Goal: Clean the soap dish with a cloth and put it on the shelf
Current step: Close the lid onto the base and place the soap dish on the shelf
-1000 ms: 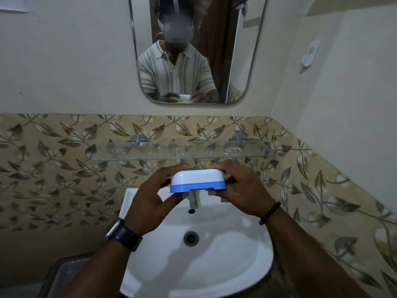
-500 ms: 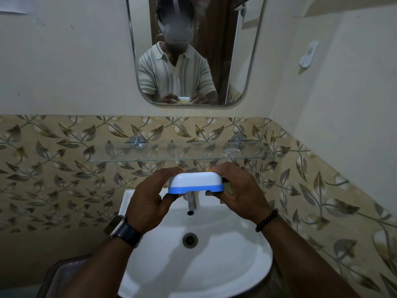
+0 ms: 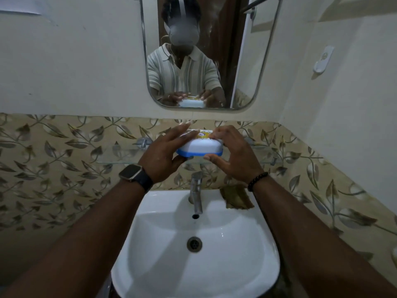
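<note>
A white soap dish with a blue base [image 3: 200, 149] is held level between both hands, at the height of the glass shelf [image 3: 120, 154]. A yellow wrapped soap [image 3: 203, 133] lies in it. My left hand [image 3: 163, 154] grips the dish's left end, its fingers spread over the top. My right hand [image 3: 233, 152] grips the right end, thumb under the blue base. A brownish cloth [image 3: 235, 196] lies on the basin's back rim, right of the tap. Whether the dish touches the shelf is hidden by my hands.
The white basin [image 3: 253, 265] lies below my arms, with a chrome tap [image 3: 196, 191] at its back. A mirror [image 3: 202, 52] hangs above the shelf and reflects me and the dish. A white hook [image 3: 323, 60] sits on the right wall.
Both hands have carried the soap dish up and forward from above the tap to shelf height. The tap and the cloth on the rim are now uncovered.
</note>
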Tool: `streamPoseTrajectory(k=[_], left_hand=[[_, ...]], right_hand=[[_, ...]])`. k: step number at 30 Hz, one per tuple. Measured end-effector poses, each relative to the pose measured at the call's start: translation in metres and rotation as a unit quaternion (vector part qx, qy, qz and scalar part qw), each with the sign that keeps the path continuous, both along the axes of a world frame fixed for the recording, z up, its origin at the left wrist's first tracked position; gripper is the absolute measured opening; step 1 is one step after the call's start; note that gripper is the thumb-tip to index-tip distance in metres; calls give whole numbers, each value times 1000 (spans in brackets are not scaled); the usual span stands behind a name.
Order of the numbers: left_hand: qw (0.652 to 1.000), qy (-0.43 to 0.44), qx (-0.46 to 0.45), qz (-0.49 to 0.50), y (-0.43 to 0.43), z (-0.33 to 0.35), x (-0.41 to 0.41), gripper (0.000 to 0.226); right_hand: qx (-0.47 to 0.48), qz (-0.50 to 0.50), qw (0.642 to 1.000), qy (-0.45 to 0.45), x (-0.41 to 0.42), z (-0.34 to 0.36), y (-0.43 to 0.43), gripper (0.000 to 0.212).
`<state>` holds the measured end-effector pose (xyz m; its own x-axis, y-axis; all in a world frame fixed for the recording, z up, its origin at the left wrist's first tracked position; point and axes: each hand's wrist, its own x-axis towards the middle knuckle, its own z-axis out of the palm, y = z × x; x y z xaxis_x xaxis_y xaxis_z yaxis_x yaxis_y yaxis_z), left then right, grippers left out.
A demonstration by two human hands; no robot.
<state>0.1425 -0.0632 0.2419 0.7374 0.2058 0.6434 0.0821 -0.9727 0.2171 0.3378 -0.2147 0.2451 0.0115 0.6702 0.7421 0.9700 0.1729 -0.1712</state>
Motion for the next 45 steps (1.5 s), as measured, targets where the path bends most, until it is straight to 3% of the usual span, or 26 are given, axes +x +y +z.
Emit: streamPoseTrajectory(k=[6, 21, 27, 32, 36, 45], left_hand=[[999, 37, -23, 27, 26, -13, 32, 74], [988, 92, -93, 81, 49, -56, 71, 57], [990, 96, -57, 92, 44, -56, 68, 62], [995, 43, 45, 80, 29, -60, 66, 65], [996, 4, 57, 76, 12, -53, 73, 51], [999, 7, 22, -22, -45, -54, 104, 59]], right_hand=[[-38, -33, 999, -18, 25, -7, 36, 48], [-109, -75, 985, 109, 49, -59, 75, 48], [-120, -78, 981, 133, 47, -57, 73, 58], [-96, -75, 985, 119, 42, -55, 62, 72], [-44, -148, 984, 83, 38, -50, 43, 75], [-44, -315, 947, 45, 41, -55, -35, 82]])
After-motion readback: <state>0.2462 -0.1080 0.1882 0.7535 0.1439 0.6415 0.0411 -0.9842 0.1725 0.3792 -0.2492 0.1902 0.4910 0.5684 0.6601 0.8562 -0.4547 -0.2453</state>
